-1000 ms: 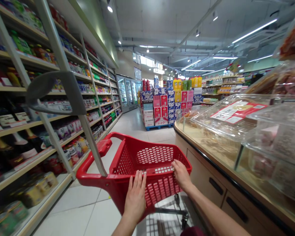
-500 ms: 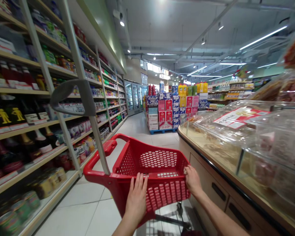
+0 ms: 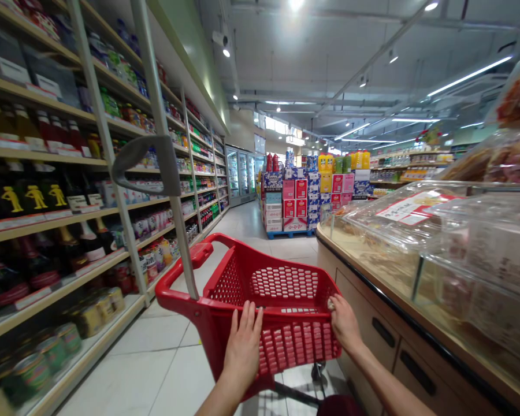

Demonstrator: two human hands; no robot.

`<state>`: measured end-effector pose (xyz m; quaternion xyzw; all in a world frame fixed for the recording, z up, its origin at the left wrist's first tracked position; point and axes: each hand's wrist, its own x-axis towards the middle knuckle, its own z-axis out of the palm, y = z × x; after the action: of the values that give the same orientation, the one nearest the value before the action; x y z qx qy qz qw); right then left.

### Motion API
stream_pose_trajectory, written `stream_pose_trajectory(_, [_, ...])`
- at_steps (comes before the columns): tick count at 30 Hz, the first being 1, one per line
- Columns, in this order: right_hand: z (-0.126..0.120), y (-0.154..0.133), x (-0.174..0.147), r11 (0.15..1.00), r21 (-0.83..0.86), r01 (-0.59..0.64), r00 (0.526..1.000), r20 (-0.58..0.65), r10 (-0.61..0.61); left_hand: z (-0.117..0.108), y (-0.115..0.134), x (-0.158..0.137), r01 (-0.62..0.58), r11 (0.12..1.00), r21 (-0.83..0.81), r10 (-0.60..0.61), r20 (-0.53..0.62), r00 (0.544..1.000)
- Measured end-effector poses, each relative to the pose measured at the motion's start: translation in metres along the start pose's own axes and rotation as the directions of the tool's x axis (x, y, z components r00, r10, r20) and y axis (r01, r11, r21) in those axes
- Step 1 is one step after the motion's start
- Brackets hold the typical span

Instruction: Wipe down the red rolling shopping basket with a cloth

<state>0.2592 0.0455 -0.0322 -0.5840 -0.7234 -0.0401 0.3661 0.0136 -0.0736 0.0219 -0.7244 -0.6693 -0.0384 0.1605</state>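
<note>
A red plastic shopping cart stands side-on before me, with a perforated basket and a tall metal pole carrying a grey loop handle. My left hand rests on the near rim, its fingers stretched out over the edge. At the right end, my right hand has its fingers curled around the rim corner. What shows of the basket's inside holds no goods. The cart's red push bar is at the left, away from both hands.
Tall shelves of bottles and cans line the left side. Close on the right runs a wooden display counter with clear plastic food packs. Ahead, stacked drink boxes sit on a blue pallet. Glass-door fridges stand farther back.
The view has shifted slightly, so the shelves, cart and pole appear farther right. Both hands keep their places on the cart rim.
</note>
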Motion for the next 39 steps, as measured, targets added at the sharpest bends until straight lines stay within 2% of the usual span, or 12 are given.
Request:
stream_pose_trajectory(4, [0.007,-0.024,-0.015,0.967,0.074,0.243,0.97,0.015,-0.244,-0.005,0.001,-0.005,0.017,1.0,0.008,-0.017,0.013,1.0])
stream_pose_trajectory(6, [0.002,-0.019,-0.016,0.952,0.086,0.294,0.955,0.001,-0.295,-0.008,0.0,-0.007,0.013,1.0,0.015,-0.013,0.028,1.0])
stream_pose_trajectory(10, [-0.011,0.007,-0.014,0.998,0.036,0.059,0.996,-0.062,-0.057,-0.013,0.004,-0.009,0.011,1.0,0.028,-0.012,0.038,0.999])
stream_pose_trajectory(12, [-0.008,0.001,-0.017,0.999,0.035,0.007,0.998,-0.064,-0.005,-0.013,0.008,-0.01,0.034,0.999,0.038,-0.035,0.025,0.999])
stream_pose_trajectory(16, [0.003,-0.035,-0.022,0.962,0.121,0.244,0.968,0.026,-0.248,-0.011,0.011,-0.011,0.03,0.999,0.025,-0.03,0.009,1.0])
stream_pose_trajectory(18, [0.0,-0.035,-0.018,0.947,0.137,0.292,0.952,0.049,-0.301,-0.01,0.009,-0.013,0.012,1.0,0.018,-0.013,0.012,1.0])
stream_pose_trajectory(22, [-0.011,-0.008,-0.006,0.994,0.081,0.068,0.998,-0.012,-0.068,-0.009,0.008,-0.013,0.006,1.0,0.021,-0.007,0.023,1.0])
stream_pose_trajectory(24, [-0.009,-0.01,-0.007,0.997,0.079,0.004,0.999,-0.034,-0.001,-0.009,0.01,-0.012,0.02,0.999,0.029,-0.02,0.011,1.0])
stream_pose_trajectory(30, [0.002,-0.052,-0.022,0.93,0.226,0.291,0.954,0.006,-0.3,-0.008,0.011,-0.013,0.016,0.999,0.045,-0.016,-0.011,1.0])
stream_pose_trajectory(32, [-0.006,-0.04,-0.018,0.944,0.222,0.245,0.968,-0.006,-0.25,-0.009,0.009,-0.015,-0.005,0.999,0.051,0.005,-0.004,1.0])
stream_pose_trajectory(36, [-0.021,-0.017,-0.01,0.976,0.218,0.01,1.0,-0.026,-0.004,-0.009,0.018,-0.013,0.024,0.999,0.026,-0.024,-0.008,1.0])
stream_pose_trajectory(39, [-0.017,-0.042,-0.016,0.962,0.264,0.068,0.996,0.034,-0.08,-0.005,0.038,-0.005,-0.069,0.996,-0.058,0.066,-0.048,0.997])
